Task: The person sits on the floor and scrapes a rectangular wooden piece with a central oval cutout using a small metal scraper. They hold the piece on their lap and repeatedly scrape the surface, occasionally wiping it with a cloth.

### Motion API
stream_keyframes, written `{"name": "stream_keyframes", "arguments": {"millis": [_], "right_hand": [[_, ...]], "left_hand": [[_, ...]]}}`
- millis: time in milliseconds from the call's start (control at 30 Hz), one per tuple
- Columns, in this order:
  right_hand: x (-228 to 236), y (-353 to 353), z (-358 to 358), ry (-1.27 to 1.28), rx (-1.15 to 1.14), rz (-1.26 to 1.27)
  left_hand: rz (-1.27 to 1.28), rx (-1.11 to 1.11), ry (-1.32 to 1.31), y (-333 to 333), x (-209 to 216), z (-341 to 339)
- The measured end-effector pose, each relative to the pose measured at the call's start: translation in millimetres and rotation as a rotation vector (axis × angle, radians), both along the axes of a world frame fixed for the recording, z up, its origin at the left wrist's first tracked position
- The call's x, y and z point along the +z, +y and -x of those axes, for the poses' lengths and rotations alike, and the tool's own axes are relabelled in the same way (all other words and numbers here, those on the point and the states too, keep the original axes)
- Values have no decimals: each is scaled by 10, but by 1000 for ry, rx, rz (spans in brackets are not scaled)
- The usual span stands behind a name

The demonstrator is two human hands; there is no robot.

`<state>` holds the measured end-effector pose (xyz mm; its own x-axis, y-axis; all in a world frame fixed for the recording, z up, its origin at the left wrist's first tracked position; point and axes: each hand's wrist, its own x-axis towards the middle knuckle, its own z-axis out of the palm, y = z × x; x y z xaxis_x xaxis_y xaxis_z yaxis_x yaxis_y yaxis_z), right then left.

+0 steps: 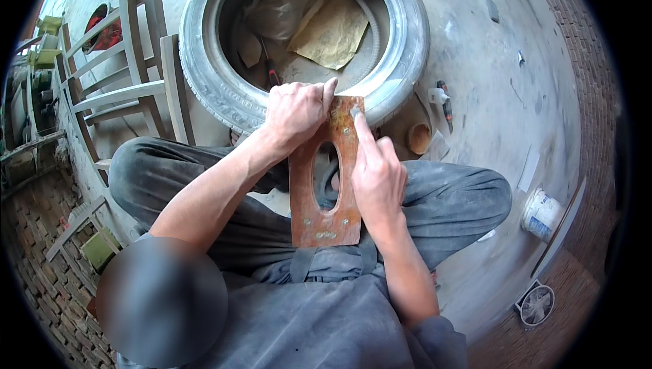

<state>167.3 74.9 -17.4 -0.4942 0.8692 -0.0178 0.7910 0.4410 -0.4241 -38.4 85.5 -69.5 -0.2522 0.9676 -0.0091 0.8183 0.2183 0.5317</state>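
Note:
A reddish-brown wooden board (303,213) with a long oval hole lies slanted between my legs, its far end against the tyre (401,43) and its near end at my waist. Small pale patches dot both ends of it. My left hand (297,114) is closed over its far left corner, thumb raised. Over the right edge is my right hand (380,179), index finger pressed to the face near the far end, other fingers curled. Something small and grey shows at that fingertip; I cannot make out what it is.
Inside the tyre are a sheet of yellowish paper (333,29), a clear plastic bag (282,9) and a red-handled tool (273,74). Wooden chair frames (129,90) stand left. Rightward lie a red-and-black tool (445,105), a small round cup (419,138) and a white bucket (543,214).

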Motion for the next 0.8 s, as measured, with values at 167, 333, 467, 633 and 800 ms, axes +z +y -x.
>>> {"name": "stream_keyframes", "arguments": {"millis": [167, 333, 467, 633, 800], "right_hand": [[11, -42, -17, -25, -9, 26], [17, 32, 89, 6, -47, 8], [8, -34, 31, -12, -50, 21], [-10, 61, 66, -5, -43, -11], [17, -64, 6, -9, -68, 23]], "left_hand": [[67, 3, 6, 0, 2, 5], [9, -4, -29, -20, -29, -2], [28, -4, -31, -26, 17, -4], [25, -5, -32, -24, 34, -11], [-6, -13, -47, -39, -14, -3]]}}
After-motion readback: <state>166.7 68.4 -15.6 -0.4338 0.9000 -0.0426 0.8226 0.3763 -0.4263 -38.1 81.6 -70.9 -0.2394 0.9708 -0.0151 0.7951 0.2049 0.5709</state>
